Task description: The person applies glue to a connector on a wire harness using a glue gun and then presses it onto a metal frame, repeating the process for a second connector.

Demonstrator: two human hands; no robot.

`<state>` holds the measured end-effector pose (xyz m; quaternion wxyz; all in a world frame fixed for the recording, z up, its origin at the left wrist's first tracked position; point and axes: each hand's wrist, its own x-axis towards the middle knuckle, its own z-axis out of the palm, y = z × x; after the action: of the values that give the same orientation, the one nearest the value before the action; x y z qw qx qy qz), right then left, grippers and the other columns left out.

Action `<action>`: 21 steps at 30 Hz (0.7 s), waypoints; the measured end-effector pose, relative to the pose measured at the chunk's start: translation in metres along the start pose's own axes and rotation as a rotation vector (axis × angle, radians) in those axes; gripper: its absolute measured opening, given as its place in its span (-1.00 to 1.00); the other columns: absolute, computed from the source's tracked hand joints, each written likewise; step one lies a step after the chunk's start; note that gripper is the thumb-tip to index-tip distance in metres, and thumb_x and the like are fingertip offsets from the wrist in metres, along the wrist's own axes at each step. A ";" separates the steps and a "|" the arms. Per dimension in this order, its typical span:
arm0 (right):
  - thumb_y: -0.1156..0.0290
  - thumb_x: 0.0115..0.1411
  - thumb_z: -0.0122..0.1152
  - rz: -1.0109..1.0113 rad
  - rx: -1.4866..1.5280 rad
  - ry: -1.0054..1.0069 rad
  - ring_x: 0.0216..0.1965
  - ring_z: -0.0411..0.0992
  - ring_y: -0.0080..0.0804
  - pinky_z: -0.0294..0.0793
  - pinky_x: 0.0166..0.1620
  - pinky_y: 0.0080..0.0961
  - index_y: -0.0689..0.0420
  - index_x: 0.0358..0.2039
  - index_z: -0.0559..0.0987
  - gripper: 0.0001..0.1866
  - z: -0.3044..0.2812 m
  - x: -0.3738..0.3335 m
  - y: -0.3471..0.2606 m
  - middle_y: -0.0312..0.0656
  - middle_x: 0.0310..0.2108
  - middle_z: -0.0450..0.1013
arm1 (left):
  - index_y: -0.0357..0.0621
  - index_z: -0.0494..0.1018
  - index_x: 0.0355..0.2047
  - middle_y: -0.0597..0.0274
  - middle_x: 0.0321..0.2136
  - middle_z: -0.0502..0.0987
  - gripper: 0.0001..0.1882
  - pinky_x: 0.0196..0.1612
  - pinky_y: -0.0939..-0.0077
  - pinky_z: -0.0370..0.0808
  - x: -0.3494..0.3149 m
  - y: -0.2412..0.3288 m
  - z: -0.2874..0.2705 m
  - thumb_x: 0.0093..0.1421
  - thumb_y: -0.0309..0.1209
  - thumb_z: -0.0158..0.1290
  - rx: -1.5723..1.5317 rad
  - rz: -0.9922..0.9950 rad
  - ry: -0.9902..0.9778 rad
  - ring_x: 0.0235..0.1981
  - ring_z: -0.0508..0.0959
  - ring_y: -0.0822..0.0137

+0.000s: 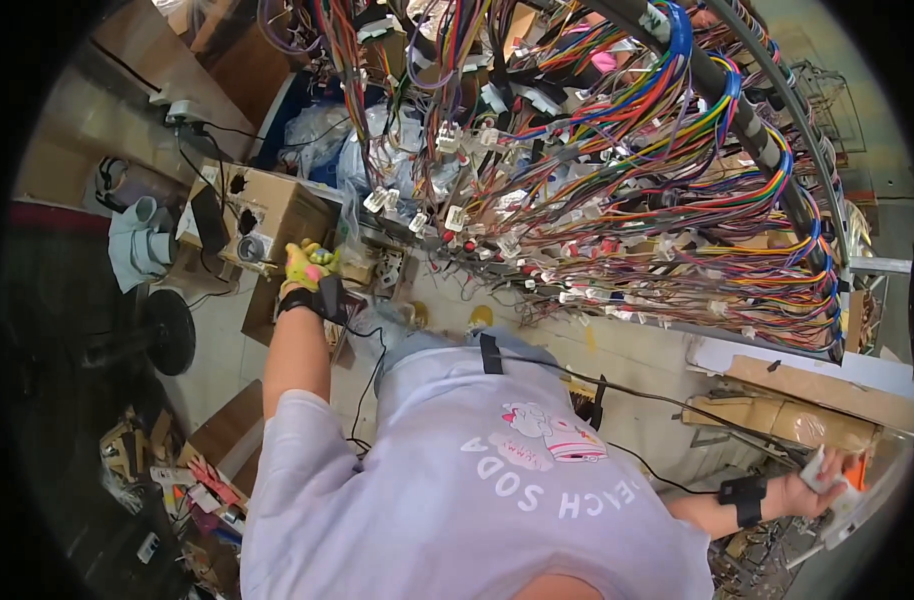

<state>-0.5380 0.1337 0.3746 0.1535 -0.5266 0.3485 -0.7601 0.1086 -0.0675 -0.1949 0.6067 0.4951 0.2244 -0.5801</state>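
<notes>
My left hand [311, 266], in a yellow-green glove with pink patches, is beside a cardboard box [289, 208] and a hanging clear plastic bag [351, 240]. Its fingers are curled closed, and whatever they hold, if anything, is too small to make out. Far to the right, my bare right hand [815, 492] grips a white object with an orange part [853, 472], close to the picture's rim, where its kind is unclear. Black straps with small dark devices circle both wrists, and a black cable [667, 398] runs to the right one.
Bundles of coloured wires with white connectors [617, 190] hang from a dark curved rail [747, 120] ahead. A round black fan-like thing [169, 332] stands at left. Boxes of scrap [212, 470] sit lower left. Cardboard pieces [787, 415] lie near my right arm.
</notes>
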 end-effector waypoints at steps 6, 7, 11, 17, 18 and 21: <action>0.54 -0.05 0.22 -0.118 0.238 0.017 -0.54 0.19 -0.55 0.20 -0.40 -0.58 0.39 0.04 0.18 -0.36 -0.024 0.021 -0.023 -0.17 -0.27 0.36 | 0.01 0.41 -0.30 0.23 -0.54 0.45 -0.46 -0.51 0.21 0.39 0.012 -0.001 -0.001 0.24 0.16 -0.34 0.134 0.061 -0.075 -0.61 0.36 0.22; 0.54 -0.05 0.22 -0.116 0.248 0.017 -0.54 0.19 -0.55 0.20 -0.40 -0.58 0.39 0.04 0.18 -0.36 -0.021 0.025 -0.023 -0.17 -0.27 0.36 | 0.01 0.41 -0.30 0.23 -0.54 0.45 -0.46 -0.51 0.21 0.39 0.011 0.001 -0.005 0.24 0.16 -0.34 0.130 0.070 -0.072 -0.61 0.36 0.22; 0.55 -0.08 0.24 -0.207 0.238 -0.012 -0.53 0.21 -0.54 0.21 -0.40 -0.59 0.42 0.07 0.15 -0.30 0.013 0.019 -0.017 -0.18 -0.26 0.34 | -0.13 0.21 0.07 -0.06 -0.04 0.37 -0.19 -0.12 0.12 0.43 -0.034 -0.007 0.015 0.04 0.27 -0.03 0.148 -0.234 0.105 -0.14 0.44 0.04; 0.52 -0.09 0.27 -0.212 0.264 -0.026 -0.51 0.24 -0.57 0.23 -0.38 -0.61 0.42 0.16 0.07 -0.18 0.061 0.003 0.014 -0.21 -0.25 0.33 | -0.32 0.33 -0.04 -0.06 -0.07 0.38 -0.37 -0.02 0.25 0.36 -0.123 -0.013 0.045 0.01 -0.11 0.20 0.863 1.113 0.916 -0.09 0.42 0.02; 0.51 -0.04 0.26 -0.134 0.351 -0.115 -0.49 0.23 -0.56 0.21 -0.38 -0.61 0.43 0.14 0.09 -0.23 0.068 -0.002 0.021 -0.24 -0.27 0.33 | -0.31 0.34 -0.05 -0.06 -0.10 0.40 -0.44 -0.03 0.26 0.36 -0.131 -0.014 0.057 0.03 -0.20 0.18 0.959 1.353 0.765 -0.11 0.42 0.03; 0.48 0.04 0.25 0.003 0.381 -0.214 -0.50 0.24 -0.58 0.21 -0.39 -0.62 0.40 0.13 0.09 -0.28 0.085 -0.019 0.037 -0.29 -0.34 0.31 | -0.29 0.32 -0.03 0.02 -0.08 0.35 -0.57 0.09 0.34 0.27 -0.162 -0.017 0.107 0.05 -0.50 0.03 0.696 1.338 0.008 -0.03 0.36 0.12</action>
<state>-0.4579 0.0875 0.3533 0.2876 -0.5653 0.1812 -0.7516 0.0237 -0.0785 -0.0202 0.6372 0.6910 -0.3182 -0.1235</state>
